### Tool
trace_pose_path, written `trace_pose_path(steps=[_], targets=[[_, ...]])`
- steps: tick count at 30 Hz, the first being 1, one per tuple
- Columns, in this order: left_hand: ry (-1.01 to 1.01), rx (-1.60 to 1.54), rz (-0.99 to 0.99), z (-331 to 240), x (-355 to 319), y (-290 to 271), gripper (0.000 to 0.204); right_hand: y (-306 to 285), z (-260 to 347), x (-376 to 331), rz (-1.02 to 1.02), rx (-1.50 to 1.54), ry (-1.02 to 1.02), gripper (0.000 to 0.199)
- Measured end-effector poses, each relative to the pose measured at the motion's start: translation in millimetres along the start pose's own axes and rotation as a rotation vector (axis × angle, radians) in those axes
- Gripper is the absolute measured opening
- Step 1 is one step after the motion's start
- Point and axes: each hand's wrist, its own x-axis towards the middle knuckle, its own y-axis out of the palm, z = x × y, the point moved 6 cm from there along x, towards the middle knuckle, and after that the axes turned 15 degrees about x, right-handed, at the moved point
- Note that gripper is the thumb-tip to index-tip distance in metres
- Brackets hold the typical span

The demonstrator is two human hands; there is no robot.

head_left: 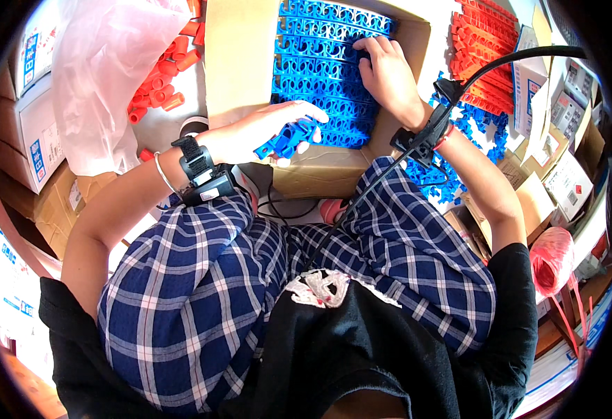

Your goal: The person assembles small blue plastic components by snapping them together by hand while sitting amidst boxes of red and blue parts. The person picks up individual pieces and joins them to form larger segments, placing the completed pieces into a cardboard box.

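An open cardboard box (306, 183) stands in front of my knees. Rows of blue plastic clips (313, 87) with round openings fill it, lined up side by side. My left hand (250, 134) is over the box's near left corner, its fingers closed around several loose blue plastic clips (286, 142). Farther in, at the right end of the rows, my right hand (392, 80) reaches down with bent fingers. Its fingertips touch the blue rows near the box's right wall; whatever is between them is hidden.
Loose blue clips (459, 183) lie in a heap right of the box, with stacked red pieces (484, 52) beyond. Red tube-shaped pieces (158, 87) spill beside a clear plastic bag (100, 77) on the left. A black cable (512, 56) crosses above my right wrist. Pink twine (550, 260) sits far right.
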Motion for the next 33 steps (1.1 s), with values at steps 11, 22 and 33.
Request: trace_pose_path(steps=[11, 22, 33], targets=[[0.009, 0.011, -0.011, -2.3, -1.6, -1.0, 0.033, -7.5, 20.1, 1.1, -0.019, 0.129, -0.059, 0.021], [-0.063, -0.132, -0.042, 19.4, 7.0, -10.6, 0.055, 8.1, 102.8, -30.0, 0.336, 0.697, -0.343, 0.025], [0.012, -0.116, 0.023, 18.7, 7.0, -8.3, 0.041, 2.0, 107.8, -39.1, 0.313, 0.388, -0.635, 0.027]])
